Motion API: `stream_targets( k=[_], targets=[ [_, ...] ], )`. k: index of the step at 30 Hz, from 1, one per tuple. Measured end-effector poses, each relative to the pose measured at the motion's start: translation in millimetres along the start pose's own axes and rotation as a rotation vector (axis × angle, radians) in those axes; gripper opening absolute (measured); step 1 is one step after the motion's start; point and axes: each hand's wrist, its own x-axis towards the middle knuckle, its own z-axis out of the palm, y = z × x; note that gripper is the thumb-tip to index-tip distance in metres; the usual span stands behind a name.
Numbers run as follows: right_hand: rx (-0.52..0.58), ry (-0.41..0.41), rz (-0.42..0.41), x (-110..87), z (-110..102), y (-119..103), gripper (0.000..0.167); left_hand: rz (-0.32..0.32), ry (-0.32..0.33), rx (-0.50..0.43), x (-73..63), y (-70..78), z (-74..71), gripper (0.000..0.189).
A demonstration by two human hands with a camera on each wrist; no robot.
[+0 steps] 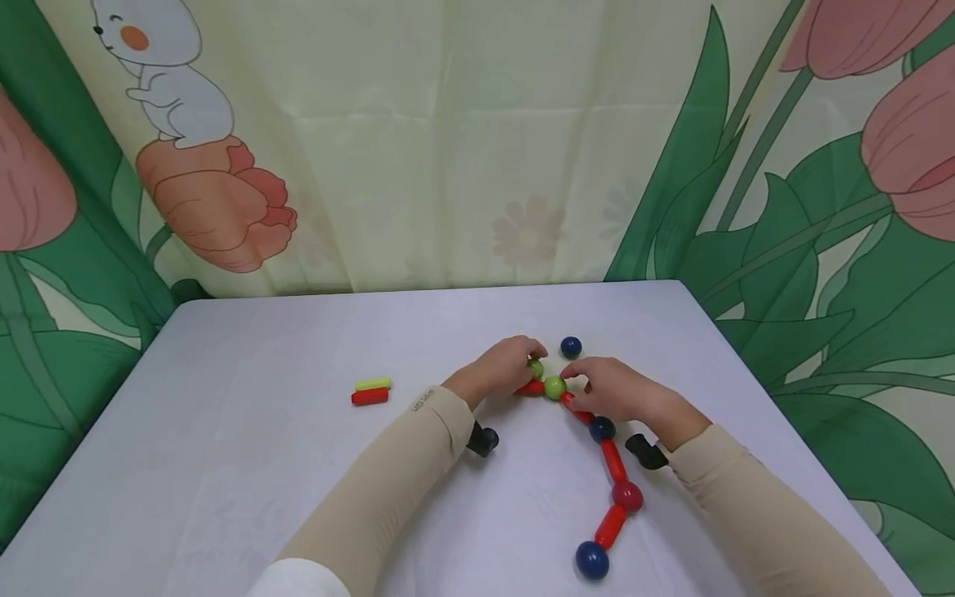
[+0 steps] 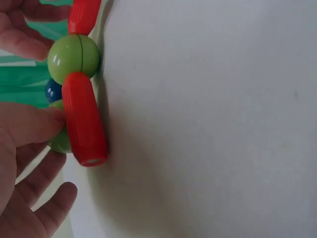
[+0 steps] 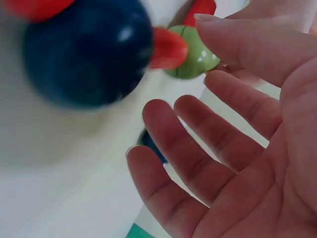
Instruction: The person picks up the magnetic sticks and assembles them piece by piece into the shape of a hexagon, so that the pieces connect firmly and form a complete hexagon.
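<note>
My left hand (image 1: 507,365) pinches a green ball (image 2: 59,141) between thumb and fingers, beside the loose end of a red rod (image 2: 85,121). That rod joins a second green ball (image 1: 555,387). My right hand (image 1: 615,388) is at this second ball, its fingers extended and loosely spread and its fingertips close to the ball; whether they touch it, I cannot tell. From there a chain runs toward the front: a red rod (image 1: 576,409), a blue ball (image 1: 602,429), another red rod (image 1: 613,461), a red ball (image 1: 627,496), a further rod (image 1: 610,527) and a larger blue ball (image 1: 593,560).
A loose blue ball (image 1: 570,347) lies behind the hands. Left of them, a yellow-green rod (image 1: 372,385) and a red rod (image 1: 370,397) lie side by side on the white table (image 1: 246,464). A printed curtain (image 1: 418,149) hangs behind the table's back edge.
</note>
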Motion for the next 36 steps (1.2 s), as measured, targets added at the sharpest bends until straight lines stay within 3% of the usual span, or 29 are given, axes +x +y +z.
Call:
stream_targets(
  k=[7, 13, 19, 25, 36],
  targets=[
    [-0.037, -0.015, -0.052, 9.7, 4, -8, 0.045, -0.043, 0.006, 0.025, -4.9, -12.2, -5.8, 0.033],
    [-0.048, 0.015, -0.008, 16.3, 10, -11, 0.039, -0.030, 0.044, -0.030, -12.8, -24.7, -7.5, 0.031],
    [-0.045, 0.045, 0.004, 17.6, 12, -9, 0.031, -0.022, 0.032, -0.045, -20.5, -33.4, -10.9, 0.034],
    [-0.037, 0.056, 0.000, 17.9, 13, -7, 0.031, -0.011, 0.036, -0.043, -26.8, -35.3, -12.7, 0.032],
    [-0.039, 0.066, 0.038, 15.9, 12, 0, 0.033, -0.051, 0.036, -0.091, -33.8, -38.4, -12.4, 0.032]
  ],
)
